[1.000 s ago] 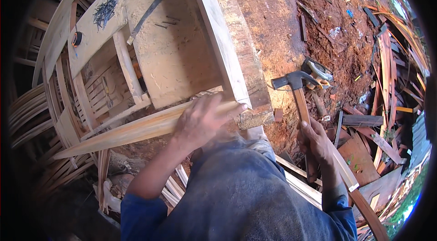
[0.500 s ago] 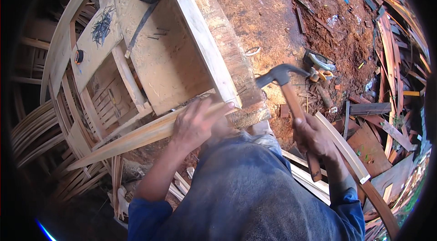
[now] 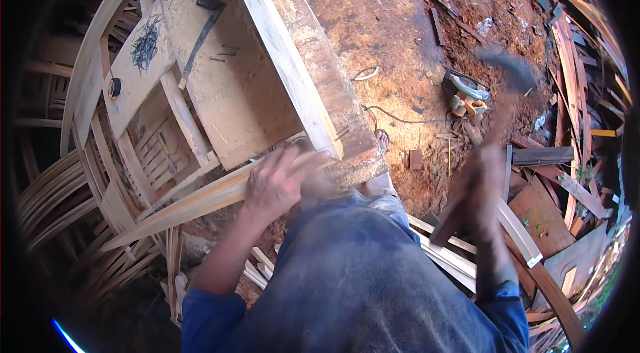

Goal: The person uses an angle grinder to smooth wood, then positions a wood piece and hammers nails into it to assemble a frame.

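My left hand (image 3: pixel 275 181) presses a pale wooden strip (image 3: pixel 200 200), its fingers closed over the strip's end. That end meets the tip of a long pale board (image 3: pixel 285 60) at a corner. Thin nails (image 3: pixel 343 133) stick out sideways from the board near this corner. My right hand (image 3: pixel 485 183), smeared by motion, is wrapped round the handle of a claw hammer (image 3: pixel 510 68). The hammer is swung out to the right, well apart from the corner, its head blurred over the ground.
On the wooden panels lie a heap of nails (image 3: pixel 145 45), a dark-handled tool (image 3: pixel 203 36) and a tape measure (image 3: pixel 115 88). A power tool (image 3: pixel 468 90) rests on the brown ground. Scrap wood (image 3: pixel 543 216) piles up at right; curved strips (image 3: pixel 53 196) are stacked at left.
The hammer has swung from beside the nails out to the right, my right hand moving up and right with it. My left hand keeps its hold on the strip.
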{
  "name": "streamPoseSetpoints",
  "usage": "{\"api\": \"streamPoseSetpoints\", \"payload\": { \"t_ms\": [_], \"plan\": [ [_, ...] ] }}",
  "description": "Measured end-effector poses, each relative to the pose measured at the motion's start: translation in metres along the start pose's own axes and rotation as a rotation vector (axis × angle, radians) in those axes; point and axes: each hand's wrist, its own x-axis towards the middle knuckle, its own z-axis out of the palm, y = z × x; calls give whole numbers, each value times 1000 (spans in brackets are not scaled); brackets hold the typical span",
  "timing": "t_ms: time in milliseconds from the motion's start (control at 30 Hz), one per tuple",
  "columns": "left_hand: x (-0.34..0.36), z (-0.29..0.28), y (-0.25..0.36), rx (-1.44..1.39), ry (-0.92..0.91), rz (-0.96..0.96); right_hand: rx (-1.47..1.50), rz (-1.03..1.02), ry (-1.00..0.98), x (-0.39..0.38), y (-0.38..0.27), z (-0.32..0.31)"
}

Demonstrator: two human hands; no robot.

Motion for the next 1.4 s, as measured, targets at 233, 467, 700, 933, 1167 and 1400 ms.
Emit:
{"api": "streamPoseSetpoints", "payload": {
  "t_ms": [233, 467, 700, 933, 1167, 1400],
  "plan": [
    [-5, -1, 2, -32, 27, -24, -57, 409, -160, 37, -61, -27],
    [-1, -2, -2, -29, 0, -23, -48, 414, -354, -10, -8, 42],
    [-10, -5, -4, -56, -11, -14, 136, 234, 22, 49, -26, -64],
    [-15, -3, -6, -56, -31, 14, -195, 671, -637, -33, -5, 57],
    [-27, -7, -16, 11, -19, -48, 29, 309, 43, 12, -38, -46],
    [-47, -19, -32, -37, -221, -426, 128, 234, -22, -28, -7, 31]
  ]
}}
